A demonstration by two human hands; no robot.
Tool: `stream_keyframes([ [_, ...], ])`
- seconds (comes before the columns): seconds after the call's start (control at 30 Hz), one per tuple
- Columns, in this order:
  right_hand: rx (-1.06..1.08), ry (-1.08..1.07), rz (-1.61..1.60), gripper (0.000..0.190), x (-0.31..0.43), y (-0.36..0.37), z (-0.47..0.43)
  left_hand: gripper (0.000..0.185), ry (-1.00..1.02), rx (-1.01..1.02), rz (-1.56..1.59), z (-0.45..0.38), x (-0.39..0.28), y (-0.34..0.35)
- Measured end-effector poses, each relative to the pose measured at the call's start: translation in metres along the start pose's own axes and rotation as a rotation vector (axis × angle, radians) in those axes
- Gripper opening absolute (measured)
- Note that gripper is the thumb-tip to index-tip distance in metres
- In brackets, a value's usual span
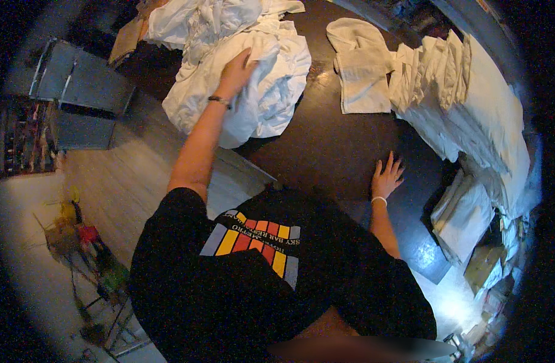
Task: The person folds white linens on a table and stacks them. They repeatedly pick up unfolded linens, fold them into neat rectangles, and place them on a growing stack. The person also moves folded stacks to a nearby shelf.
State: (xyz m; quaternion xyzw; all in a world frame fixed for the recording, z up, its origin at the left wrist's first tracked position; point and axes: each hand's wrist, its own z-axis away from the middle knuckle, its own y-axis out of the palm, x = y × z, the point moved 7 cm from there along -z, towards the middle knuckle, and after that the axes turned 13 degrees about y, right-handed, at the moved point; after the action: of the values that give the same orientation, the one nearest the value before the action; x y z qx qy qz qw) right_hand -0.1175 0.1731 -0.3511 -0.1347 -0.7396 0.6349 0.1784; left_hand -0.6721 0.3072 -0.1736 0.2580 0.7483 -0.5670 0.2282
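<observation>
My left hand (235,75) reaches onto a large crumpled heap of white cloths (277,86) at the dark tabletop's left side. Its fingers are blurred against the fabric, so whether they pinch it is unclear. Palm down, with fingers spread, my right hand (388,176) is over the dark tabletop (323,159) and holds nothing. Ahead of that hand lies a folded cream terry cloth (363,86), with a rounded mitt-like part (352,34) at its far end. To its right stand tall stacks of folded white cloths (481,100).
A smaller folded stack (463,218) sits near the table's right edge. On the left are grey cabinets (82,84), a wooden floor (146,145) and a metal-framed stand (109,313) with coloured items. A cardboard-coloured box (123,43) is beside the heap.
</observation>
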Motion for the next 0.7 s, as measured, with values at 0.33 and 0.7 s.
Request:
stream_keyframes([
  [0.33,-0.010,-0.034,-0.040,0.057,-0.008,-0.004,0.014,0.038,-0.273,-0.167,-0.333,-0.047,0.044,-0.006],
  [0.7,-0.038,-0.060,-0.039,0.068,-0.009,0.006,0.012,0.036,0.110,-0.486,-0.042,0.033,-0.173,-0.231],
])
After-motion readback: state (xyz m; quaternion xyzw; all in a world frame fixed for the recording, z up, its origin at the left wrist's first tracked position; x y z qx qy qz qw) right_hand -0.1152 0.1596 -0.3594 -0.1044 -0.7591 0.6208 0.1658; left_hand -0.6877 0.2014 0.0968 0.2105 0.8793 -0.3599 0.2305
